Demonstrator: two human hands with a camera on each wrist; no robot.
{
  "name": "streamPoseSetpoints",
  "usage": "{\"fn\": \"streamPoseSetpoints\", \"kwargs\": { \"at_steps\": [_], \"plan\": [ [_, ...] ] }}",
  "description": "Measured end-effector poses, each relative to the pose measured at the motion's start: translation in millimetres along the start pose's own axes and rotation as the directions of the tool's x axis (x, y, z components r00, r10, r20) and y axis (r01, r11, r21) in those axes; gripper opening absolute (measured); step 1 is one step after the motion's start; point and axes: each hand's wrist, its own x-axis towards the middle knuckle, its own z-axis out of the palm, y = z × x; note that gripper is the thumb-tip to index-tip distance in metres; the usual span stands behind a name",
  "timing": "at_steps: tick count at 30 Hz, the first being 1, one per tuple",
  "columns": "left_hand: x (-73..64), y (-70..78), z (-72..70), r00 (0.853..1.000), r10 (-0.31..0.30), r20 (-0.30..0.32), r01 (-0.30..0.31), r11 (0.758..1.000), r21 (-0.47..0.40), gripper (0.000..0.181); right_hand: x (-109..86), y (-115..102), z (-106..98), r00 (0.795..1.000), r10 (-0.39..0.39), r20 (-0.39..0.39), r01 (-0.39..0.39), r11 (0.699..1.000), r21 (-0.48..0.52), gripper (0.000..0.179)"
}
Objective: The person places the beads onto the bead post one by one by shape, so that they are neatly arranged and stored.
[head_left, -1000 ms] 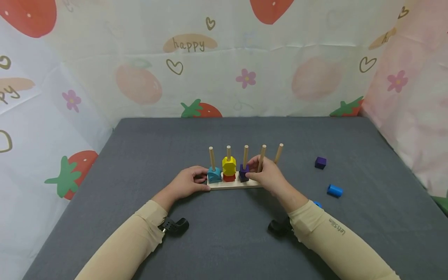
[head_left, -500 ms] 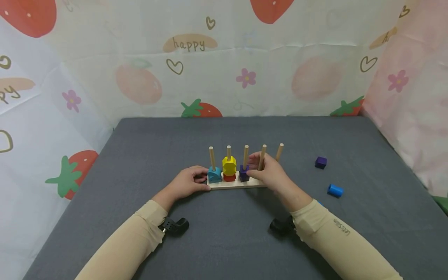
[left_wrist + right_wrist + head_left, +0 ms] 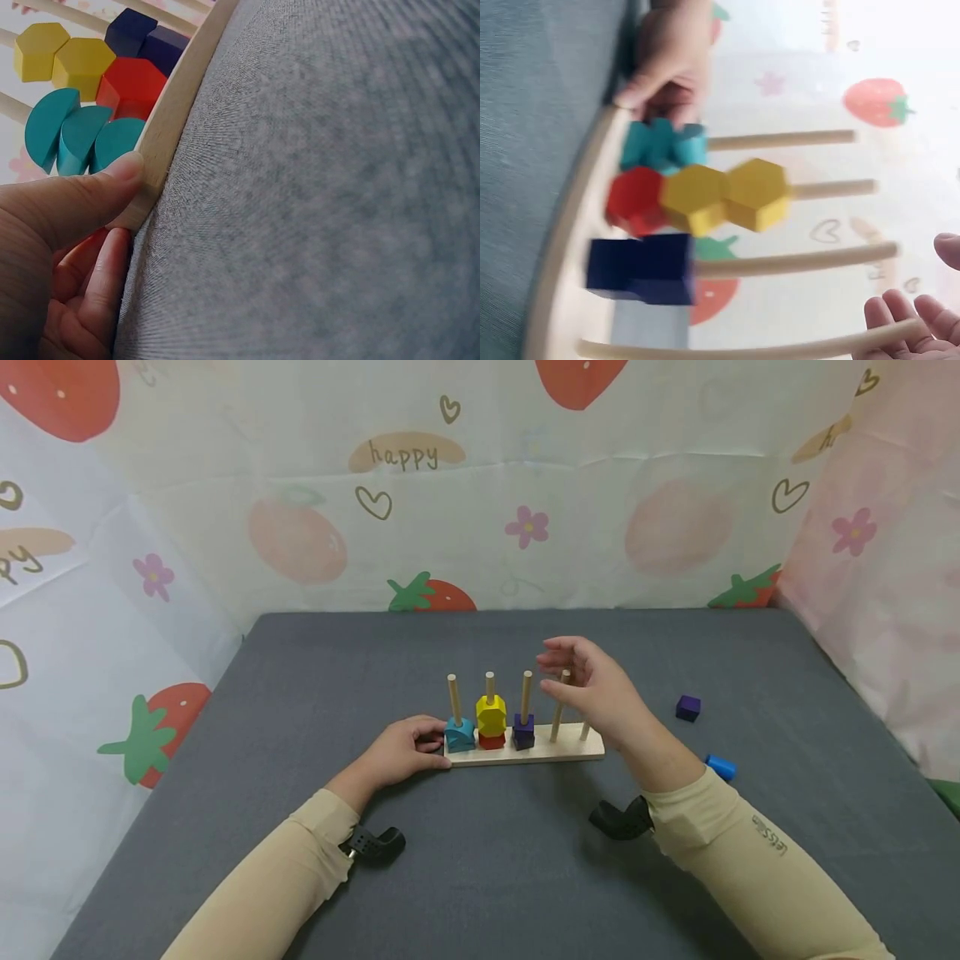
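A wooden peg board (image 3: 577, 752) with a row of upright pegs stands mid-table. My left hand (image 3: 401, 750) pinches its left end, thumb (image 3: 124, 169) at the front corner and fingers behind. Teal half-round blocks (image 3: 82, 139) are stacked on the leftmost peg. On the second peg, yellow hexagonal blocks (image 3: 724, 193) sit above a red one (image 3: 636, 199). Two dark purple square blocks (image 3: 523, 732) sit on the third. My right hand (image 3: 603, 693) is raised by the two bare right-hand pegs, fingers loosely spread and holding nothing; it hides the upper part of the last peg.
To the right on the grey tabletop (image 3: 360, 668) lie a dark purple cube (image 3: 687, 708) and, partly behind the right forearm, a blue cylinder (image 3: 723, 767). A patterned cloth backdrop (image 3: 585, 477) rises behind the table.
My right hand has let go of the upper purple block on the third peg and moved up and right. The left hand has stayed still. A blue piece near the right sleeve is now hidden.
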Motion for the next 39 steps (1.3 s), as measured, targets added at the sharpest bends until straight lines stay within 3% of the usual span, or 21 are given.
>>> {"fn": "streamPoseSetpoints", "kwargs": {
  "at_steps": [9, 20, 23, 28, 39],
  "plan": [
    [0.6, 0.7, 0.3, 1.0, -0.015, 0.001, 0.015, 1.0, 0.007, 0.043, -3.3, -14.6, -21.7, 0.997, -0.079, 0.013, 0.078, 0.992, 0.095, 0.048],
    [1.2, -0.6, 0.3, 1.0, -0.01, 0.0, 0.01, 1.0, 0.01, 0.043, -8.2, -8.8, -62.7, 0.991, -0.126, -0.051, 0.128, 0.991, 0.028, 0.037],
    [1.4, -0.7, 0.4, 1.0, -0.011, -0.001, 0.011, 1.0, 0.011, 0.043, -7.2, 1.6, -77.2, 0.992, -0.096, -0.081, 0.092, 0.994, -0.052, 0.036],
    [1.3, -0.4, -0.1, 1.0, -0.012, -0.001, 0.012, 1.0, 0.016, 0.043, -3.8, 22.0, -98.6, 0.988, 0.004, -0.157, -0.032, 0.984, -0.173, 0.037],
    [1.5, 0.3, -0.5, 1.0, -0.022, 0.004, 0.022, 1.0, 0.012, 0.043, -2.3, 72.3, -134.7, 0.958, 0.16, -0.236, -0.214, 0.951, -0.222, 0.042]
  ]
}}
